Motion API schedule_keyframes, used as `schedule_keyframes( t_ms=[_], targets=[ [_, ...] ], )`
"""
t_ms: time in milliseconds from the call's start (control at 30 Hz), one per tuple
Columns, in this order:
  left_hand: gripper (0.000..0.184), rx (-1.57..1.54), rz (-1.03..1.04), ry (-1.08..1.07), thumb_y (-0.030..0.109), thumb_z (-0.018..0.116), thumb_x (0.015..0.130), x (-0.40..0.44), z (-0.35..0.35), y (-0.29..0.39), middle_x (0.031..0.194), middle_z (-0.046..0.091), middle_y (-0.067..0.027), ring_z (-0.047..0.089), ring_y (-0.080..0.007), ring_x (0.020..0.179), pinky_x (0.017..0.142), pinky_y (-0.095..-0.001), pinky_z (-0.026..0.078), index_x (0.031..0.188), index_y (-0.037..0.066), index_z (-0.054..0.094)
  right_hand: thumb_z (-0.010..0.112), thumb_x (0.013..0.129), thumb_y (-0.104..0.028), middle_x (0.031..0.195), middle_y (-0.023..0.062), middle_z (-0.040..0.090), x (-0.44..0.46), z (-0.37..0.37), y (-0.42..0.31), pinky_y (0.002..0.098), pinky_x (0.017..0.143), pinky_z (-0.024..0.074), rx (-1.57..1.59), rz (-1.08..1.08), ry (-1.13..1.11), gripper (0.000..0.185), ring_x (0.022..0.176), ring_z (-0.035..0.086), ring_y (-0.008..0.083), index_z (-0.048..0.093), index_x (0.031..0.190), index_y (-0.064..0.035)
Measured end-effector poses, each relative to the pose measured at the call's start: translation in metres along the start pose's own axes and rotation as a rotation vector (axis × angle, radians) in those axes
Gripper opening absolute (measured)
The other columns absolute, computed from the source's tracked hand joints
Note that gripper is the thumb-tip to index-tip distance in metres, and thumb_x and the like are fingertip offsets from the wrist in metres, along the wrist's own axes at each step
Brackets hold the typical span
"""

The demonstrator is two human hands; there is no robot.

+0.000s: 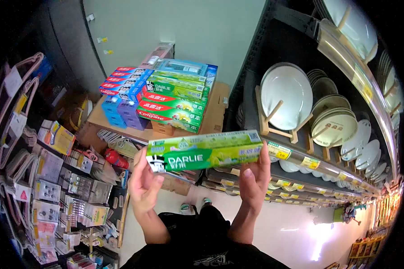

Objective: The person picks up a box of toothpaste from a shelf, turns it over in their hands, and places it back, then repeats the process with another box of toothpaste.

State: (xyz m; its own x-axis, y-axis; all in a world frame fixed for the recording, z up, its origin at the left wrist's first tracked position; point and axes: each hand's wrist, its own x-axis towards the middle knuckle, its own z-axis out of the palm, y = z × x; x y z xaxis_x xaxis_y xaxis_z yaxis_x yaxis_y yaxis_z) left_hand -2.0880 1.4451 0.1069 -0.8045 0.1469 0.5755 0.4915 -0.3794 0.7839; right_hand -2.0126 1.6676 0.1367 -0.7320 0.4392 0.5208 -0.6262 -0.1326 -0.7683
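Note:
Between my two hands is a long green Darlie toothpaste carton [206, 152], raised in front of my body and tilted slightly up to the right. My left hand [143, 184] grips its left end, and my right hand [255, 179] grips the right end, fingers behind it. Just beyond lie stacked toothpaste cartons: green-and-red Colgate cartons [171, 112], green Darlie cartons [177, 89] and blue-and-red Colgate cartons [125, 85]. They rest on a brown cardboard box [219, 101]. Purple and blue cartons [121, 111] sit at the stack's lower left.
At right, a shelf holds white plates [286, 96] on wooden racks, with a price-tag rail [309, 161] along its edge. On the left hang packaged goods [47, 190] and hangers [13, 98]. A red bottle-like object [115, 158] stands below the cardboard. Pale floor [278, 228] shows beneath.

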Motion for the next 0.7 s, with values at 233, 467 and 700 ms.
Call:
schedule_keyframes(
  t_ms=[233,467,700],
  targets=[
    [0.033,0.067,0.243,0.195,0.015,0.053,0.089,-0.007,0.01,0.014,0.116,0.052,-0.0081,0.054,-0.0206,0.1,0.086,-0.0326,0.047,0.121,0.009,0.049,0.076,0.075,-0.024,0.126,0.0135,0.043,-0.004,-0.013,0.007,0.0342,0.097,0.0374,0.036,0.087,-0.037,0.08,0.116,0.046,0.0229,0.032,0.136,0.0044],
    [0.054,0.22,0.175,0.406,0.029,0.069,0.073,-0.024,0.011,0.018,0.1,0.051,-0.0134,0.053,-0.0242,0.09,0.077,-0.0345,0.045,0.116,0.006,0.046,0.08,0.067,-0.026,0.113,0.0115,0.048,0.031,-0.025,0.028,0.0327,0.091,0.0397,0.135,0.189,-0.336,0.077,0.105,0.052,0.021,0.043,0.128,0.003],
    [0.074,0.235,0.226,0.708,0.04,0.082,0.063,-0.039,0.035,0.031,0.109,0.048,-0.0163,0.052,-0.0249,0.094,0.078,-0.0333,0.045,0.119,0.006,0.048,0.086,0.057,-0.039,0.115,0.0136,0.046,0.059,-0.011,0.053,0.0342,0.089,0.0391,0.196,0.165,-0.473,0.076,0.107,0.047,0.0234,0.055,0.115,-0.0013]
  ],
)
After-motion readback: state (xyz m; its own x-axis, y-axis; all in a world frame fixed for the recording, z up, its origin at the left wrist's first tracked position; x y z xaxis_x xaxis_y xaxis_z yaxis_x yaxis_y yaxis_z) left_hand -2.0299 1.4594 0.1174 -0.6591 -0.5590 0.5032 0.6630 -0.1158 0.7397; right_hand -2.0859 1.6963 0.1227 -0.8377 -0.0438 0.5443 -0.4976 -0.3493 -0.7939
